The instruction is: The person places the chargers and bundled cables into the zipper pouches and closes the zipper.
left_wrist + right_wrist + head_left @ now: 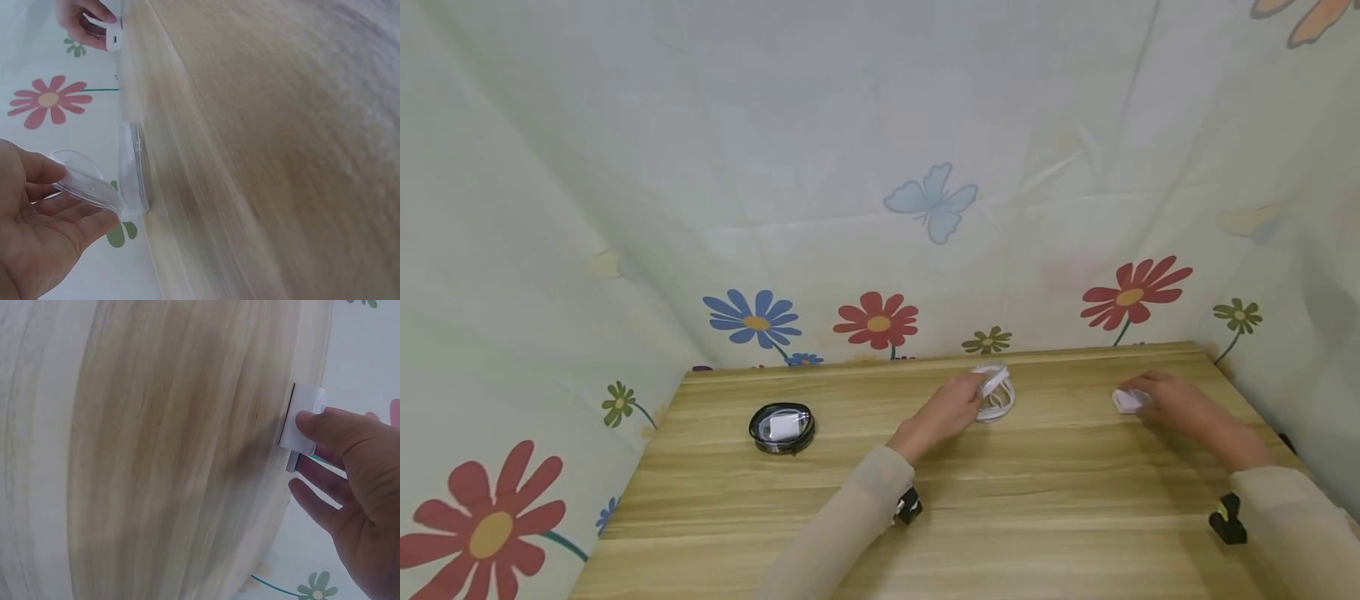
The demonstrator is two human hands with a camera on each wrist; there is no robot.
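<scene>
Near the table's back edge, my left hand [946, 407] pinches one side of a coiled white cable [997, 407]. In the left wrist view the fingers [49, 170] hold a raised, pale, see-through part of the coil, while the rest of the coil [133, 169] stays on the wood. To the right, my right hand [1183, 412] grips a white charger plug [1126, 402] between thumb and fingers. A metal prong sticks out of the plug [302, 419] in the right wrist view, and the plug is at the tabletop.
A black coiled cable [762, 440] lies on the left of the wooden table [715, 500], with a white plug [786, 426] inside its ring. A flower-printed cloth [820, 267] hangs behind the table and along both sides.
</scene>
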